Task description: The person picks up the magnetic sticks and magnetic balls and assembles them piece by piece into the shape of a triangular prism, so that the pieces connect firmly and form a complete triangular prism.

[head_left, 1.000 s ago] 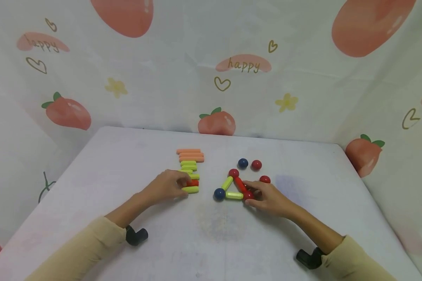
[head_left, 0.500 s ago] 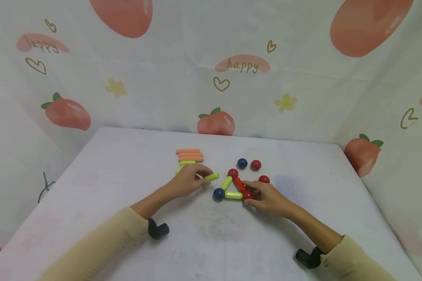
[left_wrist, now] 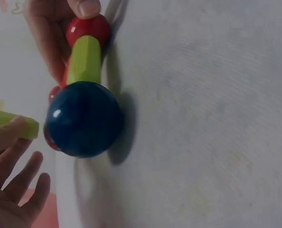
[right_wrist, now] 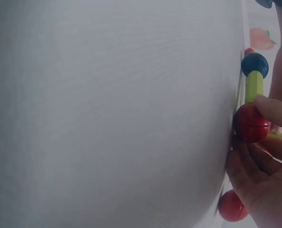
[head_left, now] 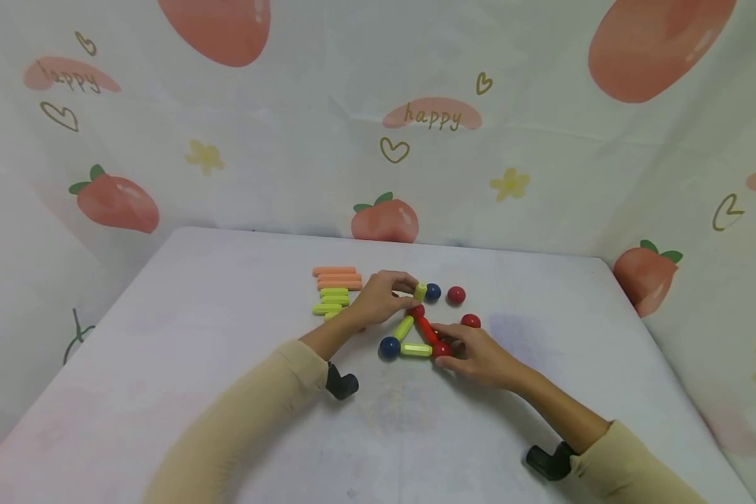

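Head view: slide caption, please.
Left hand pinches a yellow-green rod; right hand grips a red ball of the triangle.

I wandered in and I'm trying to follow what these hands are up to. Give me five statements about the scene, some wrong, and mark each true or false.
1. The left hand pinches a lime stick. True.
2. The right hand holds nothing. False: it grips a red ball at one corner of the triangle.
3. All the triangle's corners are red balls. False: one is a blue ball.
4. Just one side of the triangle is a red stick. True.
5. In the head view, the orange sticks lie right of the triangle. False: they lie to its left.
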{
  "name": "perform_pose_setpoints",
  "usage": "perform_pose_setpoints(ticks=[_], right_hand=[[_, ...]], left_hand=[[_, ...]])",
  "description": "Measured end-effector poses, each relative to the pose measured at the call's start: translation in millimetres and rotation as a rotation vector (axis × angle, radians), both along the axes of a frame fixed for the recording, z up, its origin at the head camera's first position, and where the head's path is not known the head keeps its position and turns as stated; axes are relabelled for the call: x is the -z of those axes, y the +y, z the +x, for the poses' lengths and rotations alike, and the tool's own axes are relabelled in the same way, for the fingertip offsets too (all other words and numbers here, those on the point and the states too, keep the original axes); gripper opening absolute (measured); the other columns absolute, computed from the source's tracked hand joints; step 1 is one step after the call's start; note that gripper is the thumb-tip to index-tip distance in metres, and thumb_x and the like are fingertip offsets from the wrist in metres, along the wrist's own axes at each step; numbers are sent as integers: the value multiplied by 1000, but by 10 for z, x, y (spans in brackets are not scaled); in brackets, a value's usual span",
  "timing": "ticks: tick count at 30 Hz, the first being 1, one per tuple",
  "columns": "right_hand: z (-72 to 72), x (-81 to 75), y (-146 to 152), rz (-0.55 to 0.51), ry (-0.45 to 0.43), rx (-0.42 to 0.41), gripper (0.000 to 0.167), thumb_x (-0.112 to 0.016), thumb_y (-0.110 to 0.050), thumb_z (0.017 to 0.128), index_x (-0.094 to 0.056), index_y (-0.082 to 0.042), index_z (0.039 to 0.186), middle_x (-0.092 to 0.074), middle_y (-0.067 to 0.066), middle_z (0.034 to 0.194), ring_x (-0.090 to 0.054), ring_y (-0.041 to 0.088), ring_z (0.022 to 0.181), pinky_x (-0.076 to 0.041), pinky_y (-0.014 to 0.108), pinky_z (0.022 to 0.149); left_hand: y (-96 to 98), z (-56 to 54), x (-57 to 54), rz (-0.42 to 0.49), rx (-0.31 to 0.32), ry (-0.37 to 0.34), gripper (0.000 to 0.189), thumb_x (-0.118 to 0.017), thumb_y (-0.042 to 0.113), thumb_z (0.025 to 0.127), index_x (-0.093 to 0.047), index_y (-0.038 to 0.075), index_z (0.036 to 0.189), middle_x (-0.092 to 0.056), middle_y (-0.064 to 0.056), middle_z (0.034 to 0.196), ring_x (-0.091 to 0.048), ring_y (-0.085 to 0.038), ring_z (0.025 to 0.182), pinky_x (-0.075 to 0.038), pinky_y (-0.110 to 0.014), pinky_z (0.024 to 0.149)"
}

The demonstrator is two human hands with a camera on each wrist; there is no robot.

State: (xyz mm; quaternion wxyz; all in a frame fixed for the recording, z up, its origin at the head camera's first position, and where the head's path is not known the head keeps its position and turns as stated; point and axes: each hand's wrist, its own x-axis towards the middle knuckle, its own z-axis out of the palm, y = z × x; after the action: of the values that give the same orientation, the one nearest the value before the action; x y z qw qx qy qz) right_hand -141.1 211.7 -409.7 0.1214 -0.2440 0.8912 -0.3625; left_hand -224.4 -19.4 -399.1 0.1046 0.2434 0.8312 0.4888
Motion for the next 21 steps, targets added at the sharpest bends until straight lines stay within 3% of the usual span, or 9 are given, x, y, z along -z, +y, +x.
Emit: perform_pose_setpoints(ticks=[7, 12, 17, 21], right_hand=[[9, 2, 6, -5, 8, -8, 62, -76, -16, 89, -50, 2, 142, -65, 12, 125, -64, 22, 103, -56, 38, 89], [19, -3, -7, 17, -10, 20, 63, -76, -16, 88, -50, -1, 144, -63, 11, 128, -64, 22, 105, -56, 35, 88], [31, -13, -11, 10, -5, 11, 63, -76, -16, 88, -50, 0, 143, -64, 11, 127, -64, 22, 104, -56, 35, 88], [33, -9, -17, 11, -2, 10, 63, -77, -16, 88, -51, -1, 143, -64, 11, 127, -63, 22, 103, -56, 35, 88]], left_hand=[[-134, 21, 40, -8, 4, 17, 32, -72, 12, 92, -67, 6, 123, -72, -6, 113, -67, -18, 108, -53, -32, 93], [-473, 66, 4, -23, -12, 80, 31, -72, 8, 91, -67, 1, 121, -73, -11, 110, -68, -20, 101, -56, -32, 88], [-838, 140, 2, -61, -45, 73, 28, -73, 7, 90, -68, -1, 116, -74, -9, 103, -70, -20, 97, -57, -36, 87], [-1037, 221, 39, -122, -30, 63, 25, -74, 8, 89, -71, 1, 113, -75, -4, 99, -71, -18, 96, -55, -39, 89]])
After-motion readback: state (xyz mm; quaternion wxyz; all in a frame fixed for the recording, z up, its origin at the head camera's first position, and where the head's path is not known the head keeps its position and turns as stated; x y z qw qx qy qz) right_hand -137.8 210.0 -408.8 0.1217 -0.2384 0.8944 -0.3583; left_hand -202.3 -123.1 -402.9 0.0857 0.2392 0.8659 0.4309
